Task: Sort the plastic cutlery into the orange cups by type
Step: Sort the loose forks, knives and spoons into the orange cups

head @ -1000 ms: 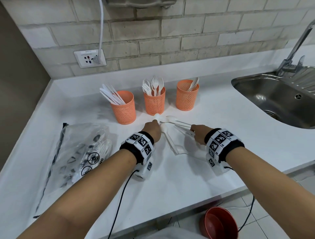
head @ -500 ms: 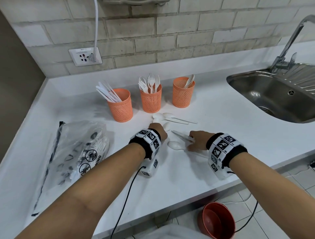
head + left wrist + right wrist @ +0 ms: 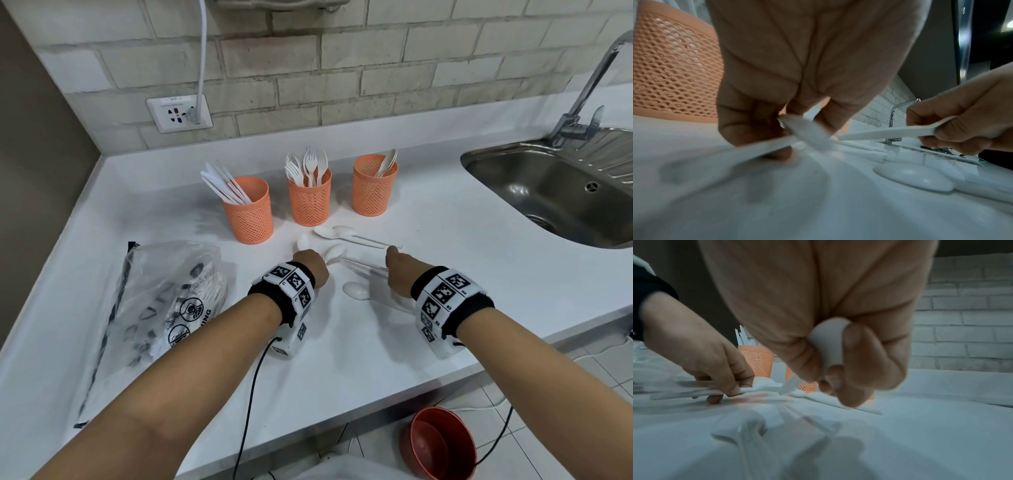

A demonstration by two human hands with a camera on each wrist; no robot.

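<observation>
Head view. Item: loose white plastic spoons [image 3: 334,233], lying on the counter [image 3: 445,274] in front of three orange cups [image 3: 310,200]. Cups L to R are holding knives, forks, spoons. One more spoon [image 3: 356,291] is lying nearer you, between your wrists. Your left hand [image 3: 310,265] is sitting over the spoon bowls; your right hand [image 3: 399,270] is at the handle ends. Fingers are hidden from here. Plastic bag [image 3: 164,301] is lying to the left, sink [image 3: 555,195] well off to the right.

Left wrist view. Your left hand [image 3: 797,81] is pinching a spoon handle [image 3: 764,147] between thumb and fingertips, low on the counter. Picture is blurry; exact count held, can't tell.

Right wrist view. Your right hand [image 3: 828,321] is curling round a spoon [image 3: 828,340], its bowl showing between thumb and finger.

Handling, est.: very light, thin, prob. a bit bendy along the handle and slick on the smooth top. You're better off taking each mid-handle w/ a light pinch. Squeezing hard could snap or flick one away. Lying flat, an edge needs tipping up first.
</observation>
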